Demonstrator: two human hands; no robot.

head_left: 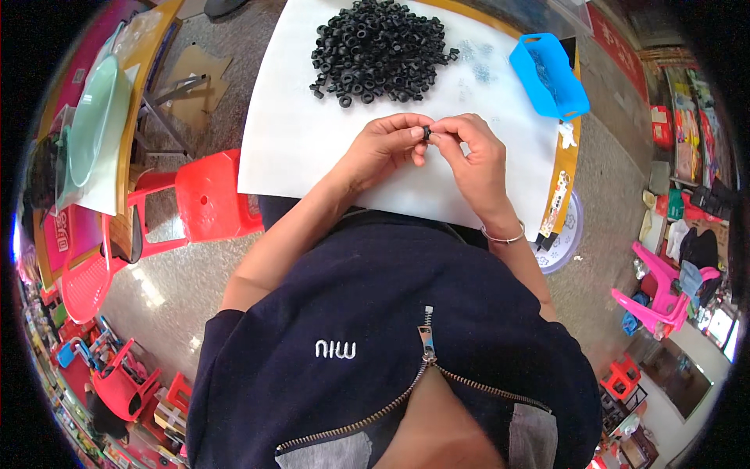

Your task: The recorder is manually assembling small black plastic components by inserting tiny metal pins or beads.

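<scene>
Between my two hands, over the white-topped table [269,148], is a small black ring-shaped part [426,134]. The thumb and fingers of my left hand [388,147] pinch it from the left. My right hand [473,150] closes on it from the right, thumb and forefinger at its edge; whether those fingertips hold a further small piece is too small to tell. Beyond my hands lies a large heap of similar black parts [379,51], with a few loose ones at its near edge. A bracelet circles my right wrist.
A blue plastic basket [549,76] sits at the table's right edge, beside a scatter of tiny clear bits [480,64]. Red stools [207,198] stand to the left, near another table with a pale green basin [99,117]. A pink plastic chair [664,289] is at right.
</scene>
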